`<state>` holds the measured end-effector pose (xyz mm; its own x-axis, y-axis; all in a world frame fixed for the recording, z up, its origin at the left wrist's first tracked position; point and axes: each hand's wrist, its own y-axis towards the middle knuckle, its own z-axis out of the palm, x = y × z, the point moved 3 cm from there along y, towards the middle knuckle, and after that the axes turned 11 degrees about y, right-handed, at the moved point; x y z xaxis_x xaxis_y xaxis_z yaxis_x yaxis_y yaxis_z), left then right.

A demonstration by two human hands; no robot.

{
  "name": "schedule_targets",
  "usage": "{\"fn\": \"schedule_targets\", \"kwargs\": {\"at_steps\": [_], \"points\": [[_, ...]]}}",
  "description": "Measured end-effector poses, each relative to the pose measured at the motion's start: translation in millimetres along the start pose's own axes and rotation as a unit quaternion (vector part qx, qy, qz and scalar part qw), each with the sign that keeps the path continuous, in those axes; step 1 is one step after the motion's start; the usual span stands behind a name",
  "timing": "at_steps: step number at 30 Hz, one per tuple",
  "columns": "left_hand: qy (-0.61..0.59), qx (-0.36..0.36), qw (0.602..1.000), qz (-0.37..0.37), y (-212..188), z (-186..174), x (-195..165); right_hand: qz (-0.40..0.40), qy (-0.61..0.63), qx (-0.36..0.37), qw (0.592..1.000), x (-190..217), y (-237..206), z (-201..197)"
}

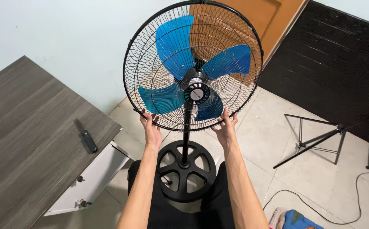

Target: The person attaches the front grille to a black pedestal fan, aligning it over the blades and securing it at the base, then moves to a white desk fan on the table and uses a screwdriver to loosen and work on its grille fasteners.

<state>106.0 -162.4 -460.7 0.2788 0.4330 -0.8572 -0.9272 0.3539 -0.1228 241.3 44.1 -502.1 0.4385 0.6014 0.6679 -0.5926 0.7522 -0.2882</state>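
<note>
Black pedestal fan (193, 63) with round wire cage and translucent blue blades, upright on pale tiled floor (273, 140), round black base (186, 169) between the knees. Left hand (151, 127) gripping lower left rim of cage, right hand (226, 127) gripping lower right rim. Black-handled screwdriver (86, 135) lying on grey wood-grain desk (27, 140) to the left; black folding tripod (316, 138) standing to the right.

- The left hand (151, 129) and the right hand (225, 129) both touch the lower rim of the black wire guard (138, 51) of a standing fan.
- Blue blades (175, 44) sit behind the guard.
- The fan's pole rises from a round black base (188, 171) on the tiled floor (273, 140).
- A screwdriver (86, 135) lies on the grey wooden table (23, 140) to the left.
- A black tripod (316, 140) stands at the right, with a cable (354, 199) nearby.
</note>
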Motion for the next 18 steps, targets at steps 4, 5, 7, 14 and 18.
{"fn": "schedule_targets", "kwargs": {"at_steps": [4,5,7,14,18], "points": [[0.015,-0.008,1.000,0.002,-0.8,2.4,3.3,0.001,0.019,0.000,1.000,-3.6,-9.0,-3.8],[0.024,-0.011,1.000,-0.004,-0.9,4.1,4.0,0.000,0.024,-0.006,1.000,-2.2,-10.0,-5.3],[0.002,-0.015,0.999,-0.032,-2.2,6.6,4.9,0.004,0.034,-0.007,0.999,1.0,-13.1,-8.8],[-0.133,-0.006,0.990,-0.036,1.2,16.1,0.1,0.024,0.134,0.034,0.990,16.9,-14.0,-18.0],[-0.159,-0.044,0.981,-0.107,7.9,14.0,3.2,0.018,0.187,-0.068,0.980,5.7,-2.1,-23.5]]}}
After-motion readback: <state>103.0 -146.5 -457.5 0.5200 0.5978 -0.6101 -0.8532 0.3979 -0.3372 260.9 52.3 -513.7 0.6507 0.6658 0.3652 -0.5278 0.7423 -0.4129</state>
